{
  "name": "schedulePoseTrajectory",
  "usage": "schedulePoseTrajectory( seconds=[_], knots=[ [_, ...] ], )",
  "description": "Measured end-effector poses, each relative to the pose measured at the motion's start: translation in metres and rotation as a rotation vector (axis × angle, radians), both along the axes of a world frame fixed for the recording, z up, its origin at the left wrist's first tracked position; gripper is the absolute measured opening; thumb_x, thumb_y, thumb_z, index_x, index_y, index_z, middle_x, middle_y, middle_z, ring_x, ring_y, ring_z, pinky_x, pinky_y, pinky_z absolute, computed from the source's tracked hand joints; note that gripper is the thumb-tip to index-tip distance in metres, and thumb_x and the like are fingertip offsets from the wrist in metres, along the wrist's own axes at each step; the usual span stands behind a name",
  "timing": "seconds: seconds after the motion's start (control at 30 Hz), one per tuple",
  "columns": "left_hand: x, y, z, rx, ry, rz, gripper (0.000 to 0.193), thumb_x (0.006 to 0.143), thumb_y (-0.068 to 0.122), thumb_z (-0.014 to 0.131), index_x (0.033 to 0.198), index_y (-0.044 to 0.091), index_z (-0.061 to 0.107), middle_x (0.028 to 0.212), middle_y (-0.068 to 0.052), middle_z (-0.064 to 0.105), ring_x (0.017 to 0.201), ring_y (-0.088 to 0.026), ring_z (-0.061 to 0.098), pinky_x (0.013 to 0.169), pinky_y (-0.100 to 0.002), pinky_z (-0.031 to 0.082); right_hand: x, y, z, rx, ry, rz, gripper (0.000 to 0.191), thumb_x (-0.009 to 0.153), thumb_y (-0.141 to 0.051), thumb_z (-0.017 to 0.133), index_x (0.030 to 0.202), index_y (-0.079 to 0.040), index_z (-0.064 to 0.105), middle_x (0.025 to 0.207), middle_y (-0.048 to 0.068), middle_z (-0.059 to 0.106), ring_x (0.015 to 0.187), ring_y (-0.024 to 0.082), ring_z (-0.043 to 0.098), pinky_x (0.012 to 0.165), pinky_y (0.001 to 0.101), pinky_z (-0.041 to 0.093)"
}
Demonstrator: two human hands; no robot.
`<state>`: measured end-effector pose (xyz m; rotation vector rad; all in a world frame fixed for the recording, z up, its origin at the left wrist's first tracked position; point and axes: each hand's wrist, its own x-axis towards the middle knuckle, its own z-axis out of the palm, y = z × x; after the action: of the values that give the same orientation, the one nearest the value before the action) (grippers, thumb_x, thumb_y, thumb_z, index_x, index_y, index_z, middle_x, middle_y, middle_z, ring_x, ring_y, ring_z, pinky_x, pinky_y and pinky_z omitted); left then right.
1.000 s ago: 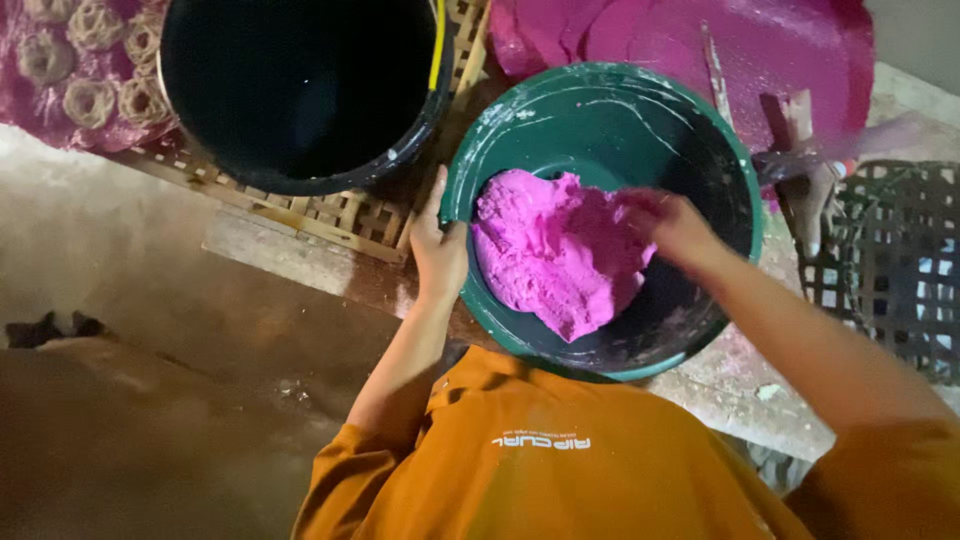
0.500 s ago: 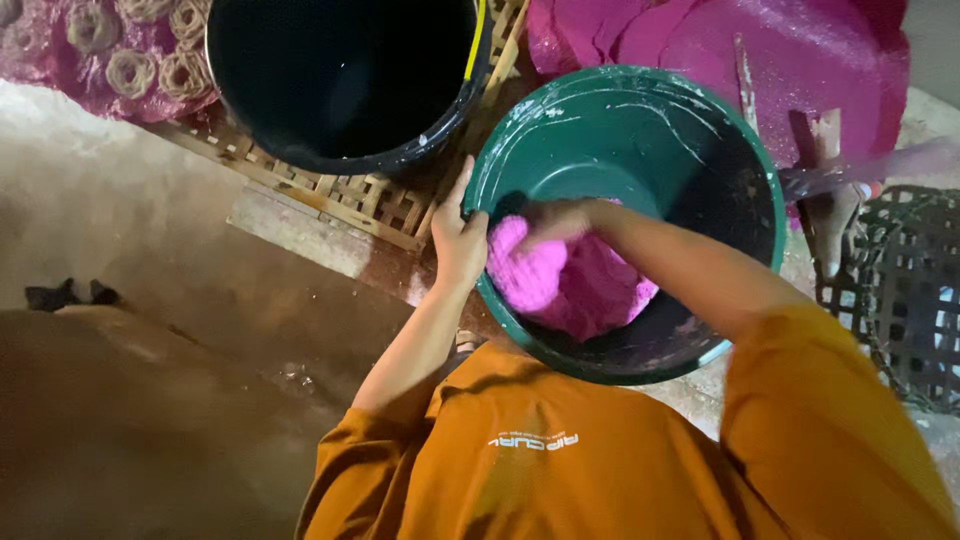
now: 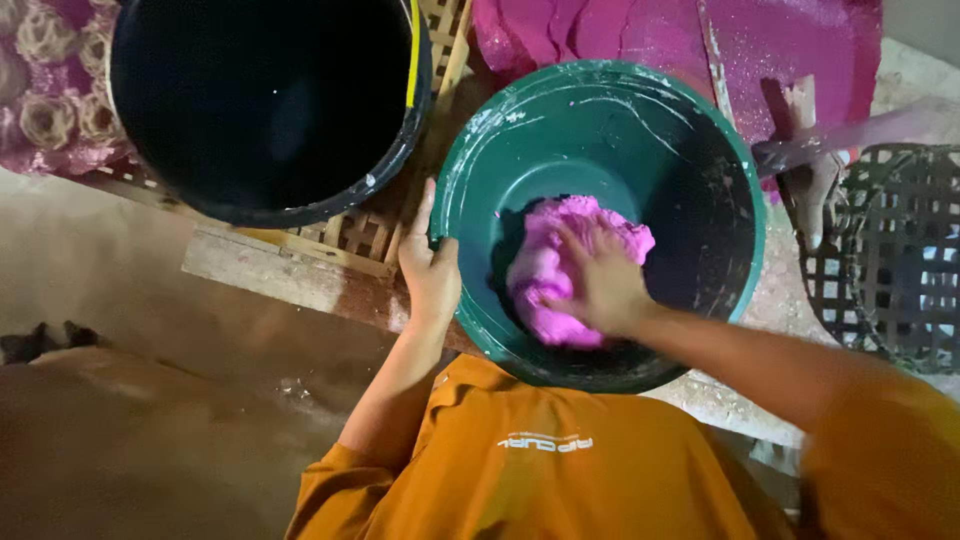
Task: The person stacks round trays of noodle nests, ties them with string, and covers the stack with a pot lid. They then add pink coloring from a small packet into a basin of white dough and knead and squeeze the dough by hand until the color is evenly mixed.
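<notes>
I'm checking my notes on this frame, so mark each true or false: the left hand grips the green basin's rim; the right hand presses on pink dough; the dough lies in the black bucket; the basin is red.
1. The left hand grips the rim of the green basin: true.
2. The right hand presses on the pink dough: true.
3. The dough lies in the black bucket: false, it lies in the green basin.
4. The basin is red: false, it is green.

Two basins, one pink lump
</notes>
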<state>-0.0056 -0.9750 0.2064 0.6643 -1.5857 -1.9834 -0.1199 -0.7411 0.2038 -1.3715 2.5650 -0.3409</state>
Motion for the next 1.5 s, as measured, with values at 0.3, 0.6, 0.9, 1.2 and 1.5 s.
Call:
schedulePoseTrajectory(
  seconds=[0.3, 0.6, 0.9, 1.2, 1.5],
  knots=[
    [-0.004, -0.010, -0.016, -0.339, 0.044, 0.063, 0.073, 0.081, -0.021, 0.049, 0.151, 0.000, 0.051, 0.152, -0.017, 0.058, 0.140, -0.020, 0.053, 0.119, -0.029, 0.034, -0.088, -0.125, -0.041, 0.122, -0.131, -0.131, 0.059, 0.079, -0.040, 0.078, 0.127, -0.009, 0.063, 0.118, 0.022, 0.067, 0.109, 0.043, 0.065, 0.091, 0.0531, 0.052],
    [0.004, 0.003, 0.003, 0.078, -0.156, 0.019, 0.078, 0.085, -0.016, 0.045, 0.159, 0.008, 0.050, 0.137, -0.019, 0.067, 0.093, -0.019, 0.048, 0.084, -0.033, 0.036, 0.002, 0.040, 0.041, 0.172, -0.049, 0.530, 0.064, 0.068, -0.035, 0.081, 0.126, -0.016, 0.065, 0.134, 0.012, 0.058, 0.134, 0.040, 0.046, 0.099, 0.0534, 0.047],
    [-0.001, -0.004, 0.000, -0.345, 0.011, 0.070, 0.071, 0.081, -0.020, 0.047, 0.149, -0.001, 0.051, 0.149, -0.016, 0.056, 0.137, -0.020, 0.051, 0.112, -0.027, 0.037, -0.037, -0.093, -0.088, 0.509, 0.005, 0.365, 0.027, 0.095, -0.026, 0.058, 0.093, -0.008, 0.077, 0.093, 0.018, 0.073, 0.089, 0.037, 0.072, 0.077, 0.0494, 0.057],
    [-0.001, -0.002, 0.003, 0.002, -0.214, 0.012, 0.075, 0.087, -0.016, 0.046, 0.158, 0.006, 0.055, 0.123, -0.023, 0.068, 0.090, -0.024, 0.044, 0.078, -0.036, 0.038, -0.044, -0.001, 0.007, 0.020, -0.508, 0.442, 0.069, 0.076, -0.020, 0.067, 0.140, 0.003, 0.057, 0.124, 0.030, 0.066, 0.109, 0.040, 0.065, 0.098, 0.0486, 0.049],
    [-0.011, -0.007, -0.008, -0.258, 0.024, 0.072, 0.072, 0.078, -0.017, 0.046, 0.148, -0.002, 0.054, 0.142, -0.018, 0.063, 0.131, -0.023, 0.058, 0.115, -0.030, 0.037, -0.168, -0.079, -0.012, -0.149, -1.516, -0.409, 0.084, 0.103, -0.071, 0.041, 0.125, 0.006, 0.068, 0.124, 0.021, 0.069, 0.110, 0.032, 0.064, 0.101, 0.0433, 0.048]
  ],
)
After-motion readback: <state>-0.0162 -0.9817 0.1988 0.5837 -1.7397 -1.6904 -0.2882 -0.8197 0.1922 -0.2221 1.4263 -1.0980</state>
